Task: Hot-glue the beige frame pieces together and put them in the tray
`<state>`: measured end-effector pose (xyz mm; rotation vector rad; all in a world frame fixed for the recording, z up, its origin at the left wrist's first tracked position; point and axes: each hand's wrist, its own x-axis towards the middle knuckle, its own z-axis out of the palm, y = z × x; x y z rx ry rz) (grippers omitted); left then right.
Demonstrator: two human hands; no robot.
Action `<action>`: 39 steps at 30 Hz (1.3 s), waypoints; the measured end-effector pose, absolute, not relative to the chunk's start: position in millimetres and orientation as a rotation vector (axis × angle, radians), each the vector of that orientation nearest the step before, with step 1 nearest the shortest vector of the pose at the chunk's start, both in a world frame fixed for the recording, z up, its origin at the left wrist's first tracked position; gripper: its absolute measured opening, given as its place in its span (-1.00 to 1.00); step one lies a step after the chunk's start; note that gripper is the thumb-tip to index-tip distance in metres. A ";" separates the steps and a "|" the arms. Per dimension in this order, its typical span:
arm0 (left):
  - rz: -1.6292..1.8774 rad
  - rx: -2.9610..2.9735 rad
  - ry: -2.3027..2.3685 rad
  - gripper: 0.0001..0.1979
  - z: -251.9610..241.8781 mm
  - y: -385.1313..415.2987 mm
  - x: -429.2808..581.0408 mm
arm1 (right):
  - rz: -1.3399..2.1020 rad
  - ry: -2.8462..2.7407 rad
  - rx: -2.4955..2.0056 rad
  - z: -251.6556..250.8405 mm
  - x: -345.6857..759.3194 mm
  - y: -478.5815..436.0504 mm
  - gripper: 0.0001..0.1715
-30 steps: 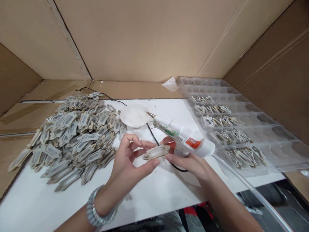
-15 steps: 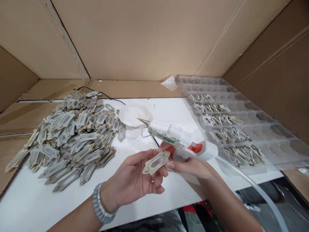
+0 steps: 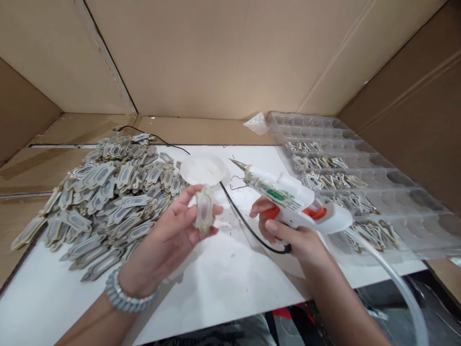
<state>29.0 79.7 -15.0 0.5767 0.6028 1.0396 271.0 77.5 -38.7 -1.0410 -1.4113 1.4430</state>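
Between the thumb and fingers of my left hand (image 3: 169, 235) is a small flat frame-shaped piece (image 3: 204, 211), beige at the rim with a grey oval middle. It is held upright over the white table. My right hand (image 3: 295, 235) is wrapped round the handle of a white glue gun (image 3: 284, 197), fingers by its orange trigger. The metal nozzle points up and left, apart from the piece. A clear tube runs from the gun's rear toward the lower right. To the left of my left hand lies a large heap of similar pieces (image 3: 122, 202).
A round white dish (image 3: 190, 168) sits behind my hands, and a black cord (image 3: 245, 221) hangs below the gun. At right stands a clear compartment tray (image 3: 396, 202) with metal frames in several sections. Cardboard walls (image 3: 216, 57) enclose the back and sides; a clear plastic scrap (image 3: 257, 124) lies behind.
My hands have moved apart. The left one carried the piece left and upward, turning it upright; the right one shifted the glue gun to the right.
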 end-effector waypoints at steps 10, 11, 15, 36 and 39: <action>1.467 1.065 0.796 -0.62 -10.0 86.2 11.0 | 1.366 -1.784 -1.028 -12.1 254.6 69.0 -0.86; 1.473 1.081 0.791 -0.64 -9.6 85.3 12.0 | 1.329 -1.809 -1.021 -12.7 253.2 68.6 -0.85; 1.484 1.120 0.747 -0.70 -8.0 84.6 14.7 | 1.242 -1.872 -1.032 -14.0 250.6 68.7 -0.71; 1.447 1.113 0.698 -0.72 -7.4 82.8 15.8 | 1.283 -1.850 -1.080 -20.4 250.4 66.3 -0.68; 1.445 1.130 0.699 -0.73 -7.2 82.4 15.9 | 1.289 -1.836 -1.087 -20.9 250.3 65.8 -0.68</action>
